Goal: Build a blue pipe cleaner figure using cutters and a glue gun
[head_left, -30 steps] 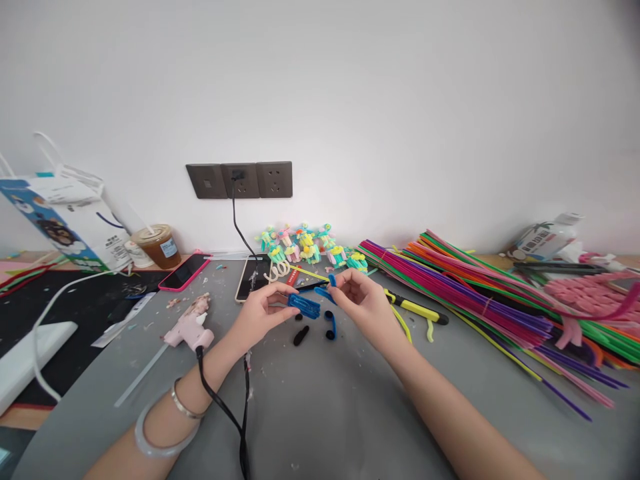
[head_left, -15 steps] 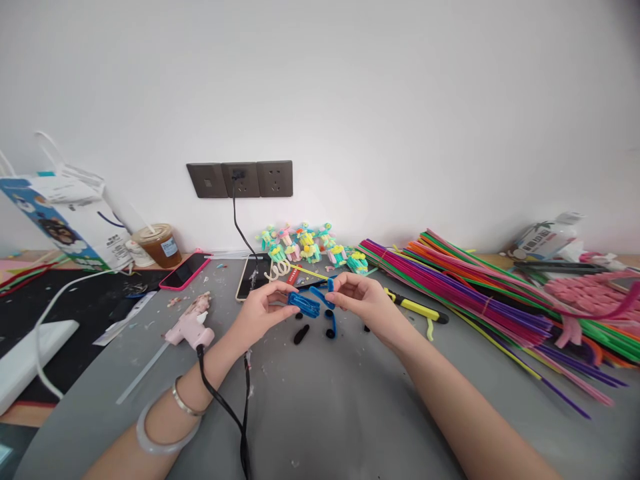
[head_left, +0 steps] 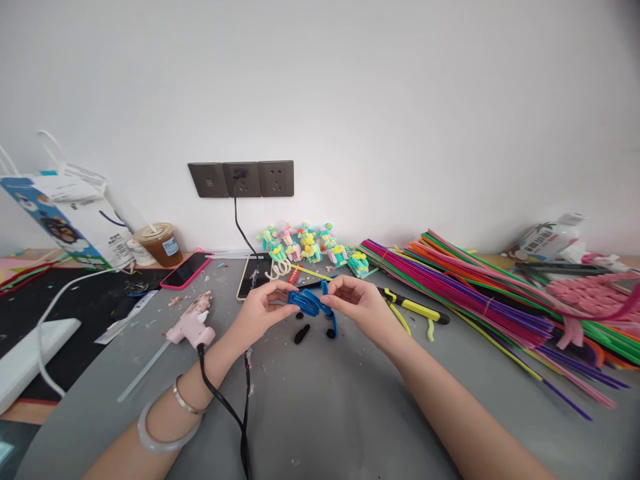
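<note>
Between its thumb and fingers, my left hand (head_left: pixel 265 308) pinches a flat blue coiled pipe-cleaner piece (head_left: pixel 303 303). A bent blue strip (head_left: pixel 325 291) is pinched by my right hand (head_left: pixel 357 303), close against the right side of the coiled piece. Under the hands, a small black fuzzy piece (head_left: pixel 302 334) lies on the grey table (head_left: pixel 320 413). To its right is a blue strip with a black round end (head_left: pixel 331 332), partly hidden by the right fingers.
A pink glue gun (head_left: pixel 191 327) and its black cable lie left, near a pink phone (head_left: pixel 186 270) and a drink cup (head_left: pixel 159 245). Small colourful figures (head_left: pixel 309 247) stand at the back. Right are a yellow cutter (head_left: pixel 417 307) and pipe-cleaner bundles (head_left: pixel 465 293).
My right hand has moved slightly left, bringing the bent blue strip up to the coiled piece. My left hand has hardly moved. A yellow-green strip now shows beside the cutter.
</note>
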`<action>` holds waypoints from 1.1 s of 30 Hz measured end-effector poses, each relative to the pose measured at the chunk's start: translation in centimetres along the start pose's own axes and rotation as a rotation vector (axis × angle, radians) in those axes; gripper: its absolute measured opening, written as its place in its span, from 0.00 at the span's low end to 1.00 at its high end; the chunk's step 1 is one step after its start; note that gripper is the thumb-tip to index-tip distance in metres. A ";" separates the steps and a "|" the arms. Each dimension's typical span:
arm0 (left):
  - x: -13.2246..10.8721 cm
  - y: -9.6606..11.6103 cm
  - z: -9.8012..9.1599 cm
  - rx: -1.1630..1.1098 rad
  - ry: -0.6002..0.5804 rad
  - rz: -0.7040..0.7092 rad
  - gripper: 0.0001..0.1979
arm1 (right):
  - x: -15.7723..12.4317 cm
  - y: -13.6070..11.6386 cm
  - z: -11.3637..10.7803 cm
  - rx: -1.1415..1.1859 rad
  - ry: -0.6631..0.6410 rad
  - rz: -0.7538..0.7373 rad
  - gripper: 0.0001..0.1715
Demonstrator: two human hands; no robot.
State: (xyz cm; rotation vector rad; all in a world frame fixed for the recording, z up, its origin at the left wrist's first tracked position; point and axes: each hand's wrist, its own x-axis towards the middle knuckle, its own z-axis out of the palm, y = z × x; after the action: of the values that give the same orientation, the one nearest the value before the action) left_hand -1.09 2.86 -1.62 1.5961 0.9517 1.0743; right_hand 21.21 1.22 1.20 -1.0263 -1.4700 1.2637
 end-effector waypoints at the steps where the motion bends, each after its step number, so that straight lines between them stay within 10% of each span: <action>1: 0.0 0.0 0.0 0.001 0.002 0.001 0.16 | 0.0 0.0 -0.1 0.003 0.017 -0.012 0.23; 13: 0.0 -0.2 -0.2 0.006 0.021 0.003 0.15 | 0.2 -0.6 -1.9 0.388 -0.121 0.240 0.21; 33: -0.1 -0.1 -0.2 0.036 0.022 0.011 0.17 | 0.1 -0.3 -1.6 0.399 -0.106 0.261 0.22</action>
State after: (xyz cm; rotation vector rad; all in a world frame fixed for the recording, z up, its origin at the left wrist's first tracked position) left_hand -1.32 2.83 -1.74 1.6240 0.9828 1.0895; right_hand 22.78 1.64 1.57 -0.9086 -1.1179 1.7386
